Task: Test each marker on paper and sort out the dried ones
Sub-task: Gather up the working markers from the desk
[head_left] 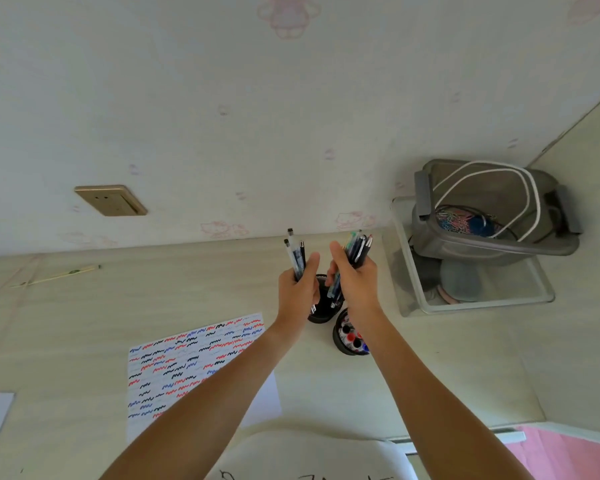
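My left hand (pixel 297 287) grips a few pens (pixel 294 252), right hand (pixel 355 284) a bigger bunch (pixel 357 249), all upright over the empty black cup (pixel 321 315); test paper (pixel 187 362) lies down-left, nearer left hand.

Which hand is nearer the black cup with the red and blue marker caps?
Right. The right hand, gripping a bundle of pens, is just above the cup with capped markers. The left hand, holding fewer pens, is farther left, over the other black cup.

2 black cups (pixel 349 336) crowd below – clear bin (pixel 471 299) walls the right.
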